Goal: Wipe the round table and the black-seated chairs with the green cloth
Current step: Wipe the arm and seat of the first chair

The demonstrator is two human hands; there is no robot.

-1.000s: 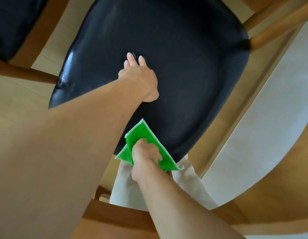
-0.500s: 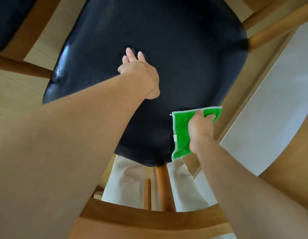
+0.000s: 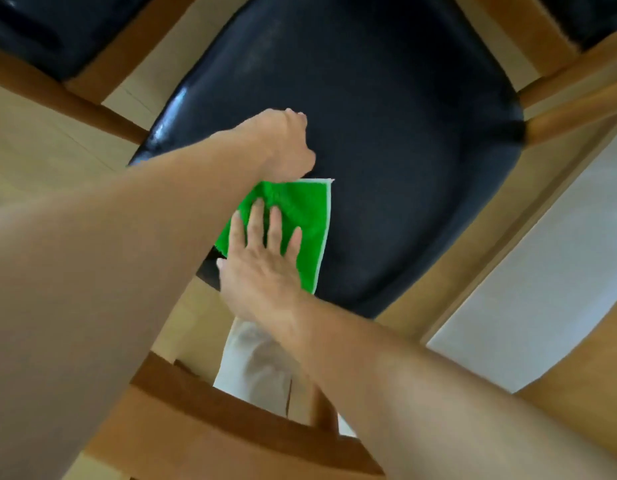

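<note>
The green cloth (image 3: 302, 211) lies flat on the near left part of a chair's black seat (image 3: 397, 143). My right hand (image 3: 262, 265) presses on the cloth with straight, spread fingers. My left hand (image 3: 283, 143) rests on the seat just beyond the cloth, its fingers curled under; I see nothing held in it. Its heel hides the cloth's far left corner. My left forearm covers the seat's left edge.
Wooden frame rails (image 3: 570, 109) run from the seat at the right, and the curved wooden backrest (image 3: 231, 427) crosses below. Other black seats show at top left (image 3: 40, 36) and top right (image 3: 598, 15). A pale surface (image 3: 542, 271) lies right.
My right hand has brought the cloth from the seat's right edge back to the left and now lies flat on it. My left hand's fingers have curled.
</note>
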